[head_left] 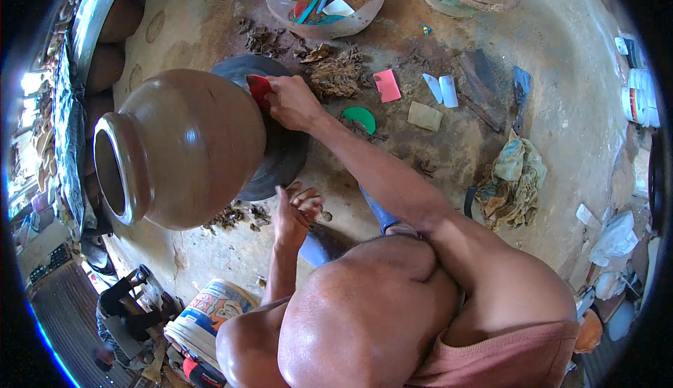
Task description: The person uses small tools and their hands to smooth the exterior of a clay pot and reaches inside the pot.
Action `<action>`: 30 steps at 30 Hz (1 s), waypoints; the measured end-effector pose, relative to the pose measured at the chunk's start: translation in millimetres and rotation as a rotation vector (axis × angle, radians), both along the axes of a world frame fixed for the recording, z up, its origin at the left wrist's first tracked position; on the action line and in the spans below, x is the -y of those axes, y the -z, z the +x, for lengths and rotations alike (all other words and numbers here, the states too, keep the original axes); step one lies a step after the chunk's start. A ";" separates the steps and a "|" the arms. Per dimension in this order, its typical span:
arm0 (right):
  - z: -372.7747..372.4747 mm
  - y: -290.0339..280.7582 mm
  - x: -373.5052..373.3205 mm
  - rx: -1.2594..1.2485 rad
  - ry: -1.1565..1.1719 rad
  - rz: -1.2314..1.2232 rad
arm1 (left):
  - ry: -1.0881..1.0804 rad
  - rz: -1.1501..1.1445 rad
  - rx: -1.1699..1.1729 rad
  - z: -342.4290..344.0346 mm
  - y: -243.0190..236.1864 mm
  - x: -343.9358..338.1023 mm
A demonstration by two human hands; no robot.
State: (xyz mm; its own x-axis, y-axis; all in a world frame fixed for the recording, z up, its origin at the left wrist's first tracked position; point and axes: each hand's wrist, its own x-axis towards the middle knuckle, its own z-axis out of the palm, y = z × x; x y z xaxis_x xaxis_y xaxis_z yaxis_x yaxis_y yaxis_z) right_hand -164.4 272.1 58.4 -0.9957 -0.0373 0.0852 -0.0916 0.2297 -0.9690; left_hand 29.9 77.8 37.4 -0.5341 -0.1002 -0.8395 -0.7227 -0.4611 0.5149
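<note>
A large, glossy brown clay pot (200, 146) with a wide rolled rim stands on a dark potter's wheel (284, 160). My right hand (293, 102) is closed on a red scraper (259, 92), held at the lower side of the pot near the wheel. Closer to me, beside the wheel's edge, my left hand (298, 209) has its clay-smeared fingers loosely bent and apart. It is off the pot's wall, and a small clay-coloured bit shows by its fingertips.
Clay shavings (340, 72) lie around the wheel. Several scrapers, including a green one (360, 118) and a pink one (387, 86), lie on the floor. Beyond are a tool bowl (277, 2) and a water basin (449, 1). A rag (519, 164) lies right, a bucket (224, 304) lower left.
</note>
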 end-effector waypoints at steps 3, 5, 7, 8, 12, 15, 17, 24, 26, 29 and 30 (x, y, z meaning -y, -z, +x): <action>-1.6 3.9 -8.0 0.003 -0.007 0.056 | -0.175 -0.166 -0.021 -26.3 -3.3 31.5; -2.3 0.9 -1.7 -0.005 0.011 0.032 | -0.167 -0.105 -0.181 -53.5 3.9 97.7; -3.4 -6.6 14.6 -0.052 0.001 -0.007 | -0.091 -0.286 -0.339 -66.0 12.0 130.6; -3.0 -6.8 16.8 -0.087 -0.003 -0.010 | -0.107 -0.353 -0.361 -68.8 14.4 126.7; 1.1 19.1 11.4 0.009 -0.028 -0.043 | -0.145 -0.073 -0.051 -7.8 9.9 0.8; 5.1 11.9 5.4 0.003 0.013 0.002 | 0.091 -0.056 0.096 -12.8 -14.2 -4.0; 11.7 6.5 -0.3 0.029 0.001 -0.016 | -0.129 -0.205 -0.127 -37.0 -15.9 28.3; 10.3 -1.1 12.4 0.074 -0.005 0.005 | -0.371 -0.375 -0.180 -35.9 2.2 8.3; 11.3 -3.8 10.0 -0.008 0.003 -0.028 | 0.134 0.217 -0.019 8.4 24.3 28.1; 14.8 8.9 -11.6 -0.001 0.046 0.005 | 0.105 0.000 0.037 -19.7 -27.7 -0.2; 14.3 8.7 -12.0 0.011 0.059 0.010 | 0.085 -0.135 -0.074 -32.9 -31.1 17.3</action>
